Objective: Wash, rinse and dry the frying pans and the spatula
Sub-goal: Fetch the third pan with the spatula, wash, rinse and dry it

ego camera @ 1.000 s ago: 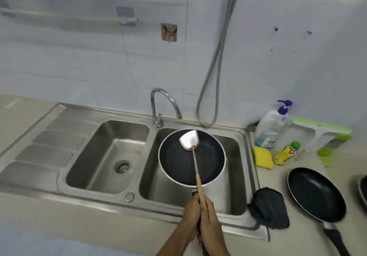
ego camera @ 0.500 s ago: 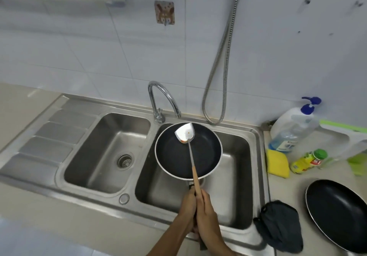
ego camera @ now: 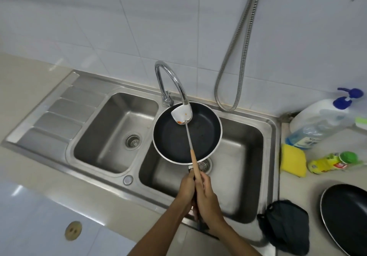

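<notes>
We are holding both hands close together at the front edge of the sink [ego camera: 268, 128]. Our left hand [ego camera: 185, 188] is curling round the black handle of a frying pan [ego camera: 178, 142], and our right hand [ego camera: 209, 198] is gripping the wooden end of the spatula [ego camera: 194, 161]. The grips are partly hiding each other, so we cannot tell more about the fingers.

The frying pan is hanging in the air over the right basin of the sink, with its dark inside facing up. The spatula is lying across the pan, and its metal blade, with some orange stains on it, is sitting at the far rim of the pan, just under the spout of the sink's faucet [ego camera: 170, 81]. We are seeing no water there.

On the tabletop [ego camera: 29, 96] right of the sink, a second frying pan [ego camera: 345, 216] is lying, partly cut by the frame. A dark cloth [ego camera: 286, 226] is lying at the sink's front right corner. A yellow sponge [ego camera: 293, 160], a small yellow bottle [ego camera: 333, 162] on its side and a soap bottle [ego camera: 317, 122] with a blue pump are also right of the sink.
</notes>
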Available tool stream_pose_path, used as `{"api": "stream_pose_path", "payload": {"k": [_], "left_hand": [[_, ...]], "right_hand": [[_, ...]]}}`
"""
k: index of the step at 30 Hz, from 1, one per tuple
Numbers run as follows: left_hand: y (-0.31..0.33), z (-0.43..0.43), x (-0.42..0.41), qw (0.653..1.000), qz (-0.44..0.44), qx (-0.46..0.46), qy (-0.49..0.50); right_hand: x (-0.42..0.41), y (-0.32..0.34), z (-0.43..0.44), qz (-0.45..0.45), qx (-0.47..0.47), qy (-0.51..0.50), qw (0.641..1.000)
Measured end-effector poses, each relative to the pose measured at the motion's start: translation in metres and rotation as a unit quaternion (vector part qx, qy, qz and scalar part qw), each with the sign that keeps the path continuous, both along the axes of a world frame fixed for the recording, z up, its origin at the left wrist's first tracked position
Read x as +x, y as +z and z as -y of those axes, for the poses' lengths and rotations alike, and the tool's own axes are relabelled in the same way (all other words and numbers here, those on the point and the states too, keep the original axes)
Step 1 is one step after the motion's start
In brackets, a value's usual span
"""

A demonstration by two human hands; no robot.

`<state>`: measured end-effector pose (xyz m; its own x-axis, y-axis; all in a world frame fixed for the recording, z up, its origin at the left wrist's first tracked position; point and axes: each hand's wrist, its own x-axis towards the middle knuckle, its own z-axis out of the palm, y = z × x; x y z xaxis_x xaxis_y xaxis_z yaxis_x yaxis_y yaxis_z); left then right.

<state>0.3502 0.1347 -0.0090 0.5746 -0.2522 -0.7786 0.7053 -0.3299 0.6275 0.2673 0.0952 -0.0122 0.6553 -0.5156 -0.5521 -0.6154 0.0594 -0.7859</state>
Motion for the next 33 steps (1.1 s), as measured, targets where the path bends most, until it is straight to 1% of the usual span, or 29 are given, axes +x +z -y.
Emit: {"api": "stream_pose_path", "payload": {"k": [3, 6, 9, 12, 15, 18, 21, 25, 27, 29, 31, 33], "left_hand": [[-0.007, -0.001, 0.002, 1.0, 0.005, 0.001, -0.005], [-0.006, 0.0, -0.001, 1.0, 0.001, -0.012, 0.009], [-0.018, 0.0, -0.003, 1.0, 0.007, -0.009, 0.024], [-0.033, -0.007, -0.002, 0.999, 0.048, 0.005, 0.021], [-0.042, -0.012, -0.002, 0.995, 0.099, 0.013, 0.004], [-0.042, -0.012, -0.002, 0.996, 0.093, 0.0, 0.014], [-0.043, -0.011, -0.003, 0.995, 0.091, -0.009, 0.031], [-0.046, -0.01, -0.007, 0.993, 0.105, -0.003, 0.049], [-0.047, -0.011, -0.009, 0.993, 0.107, 0.001, 0.053], [-0.048, -0.011, -0.01, 0.992, 0.115, 0.005, 0.053], [-0.047, -0.012, -0.011, 0.991, 0.12, 0.006, 0.052], [-0.047, -0.011, -0.01, 0.991, 0.12, 0.007, 0.052]], "right_hand": [[0.002, 0.009, 0.007, -0.019, -0.062, 0.052, 0.997], [0.013, 0.016, 0.017, -0.088, -0.155, 0.106, 0.978], [0.027, 0.022, 0.027, -0.122, -0.224, 0.108, 0.961], [0.02, 0.021, 0.041, -0.123, -0.258, 0.076, 0.955], [-0.015, 0.01, 0.046, -0.124, -0.257, 0.037, 0.958], [-0.066, -0.005, 0.035, -0.135, -0.224, -0.046, 0.964], [-0.106, -0.011, 0.017, -0.126, -0.216, -0.11, 0.962], [-0.123, -0.017, 0.007, -0.133, -0.229, -0.195, 0.944], [-0.119, -0.018, 0.011, -0.149, -0.256, -0.176, 0.939], [-0.109, -0.015, 0.019, -0.205, -0.274, -0.109, 0.933], [-0.098, -0.014, 0.029, -0.257, -0.3, -0.054, 0.917], [-0.086, -0.015, 0.035, -0.27, -0.318, -0.015, 0.909]]}}
